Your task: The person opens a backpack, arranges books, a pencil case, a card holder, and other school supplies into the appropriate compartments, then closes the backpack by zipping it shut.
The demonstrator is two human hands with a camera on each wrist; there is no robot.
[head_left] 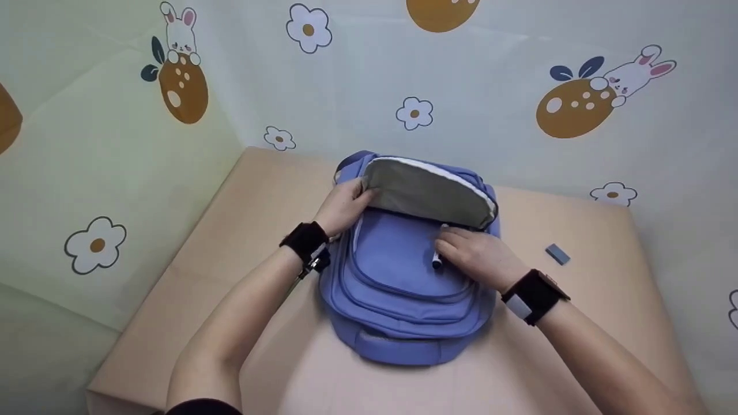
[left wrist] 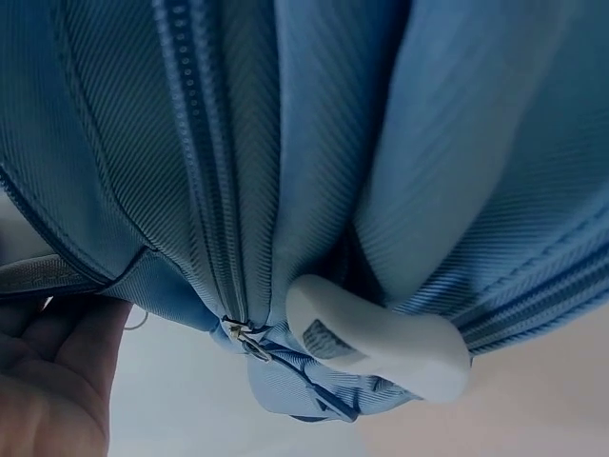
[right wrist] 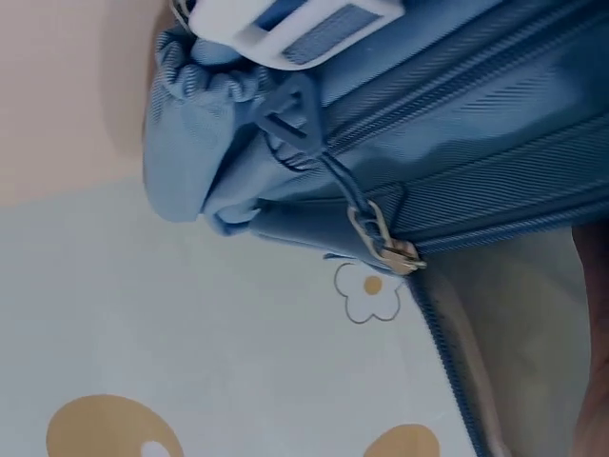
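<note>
A blue backpack lies on the table with its front pocket unzipped and the grey-lined flap folded up. My left hand pinches the flap's left edge, thumb on the lining. In the left wrist view, fingers show at the lower left beside the bag's fabric. Between the fingers of my right hand is a marker pen, white with a dark end, held over the pocket front near its opening. The right wrist view shows the pocket's zipper pull and only a sliver of the hand.
A small blue-grey block lies on the table to the right of the backpack. Behind the table hangs a pale wall cloth printed with rabbits and flowers. White plastic pieces sit on the bag's sides.
</note>
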